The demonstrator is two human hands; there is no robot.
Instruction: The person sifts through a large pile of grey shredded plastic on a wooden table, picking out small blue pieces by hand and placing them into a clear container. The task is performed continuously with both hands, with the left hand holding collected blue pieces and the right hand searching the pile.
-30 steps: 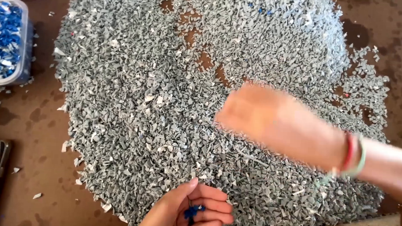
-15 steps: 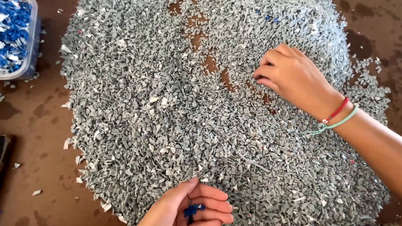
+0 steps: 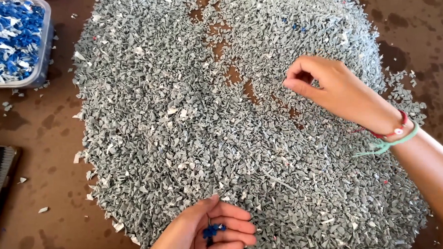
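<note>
My right hand [image 3: 332, 89] has come down from mid-air onto the grey flake pile [image 3: 181, 127], upper right of frame, fingertips pinched; contents hidden, can't tell. Left hand [image 3: 211, 233], bottom centre, stays cupped half-open around blue chips [image 3: 211, 230]. Bin of blue chips [image 3: 16, 41] upper left.

A single camera on the person's head looks steeply down, from close above, onto a brown floor [image 3: 42, 131] spread with a wide heap of grey plastic flakes [image 3: 182, 113] that fills most of the frame. The left hand [image 3: 211, 233] enters at the bottom edge and the right hand [image 3: 332, 89] from the right, while a clear tub of blue flakes [image 3: 16, 41] is cut off at the upper left. With only this view, nothing overlaps.
</note>
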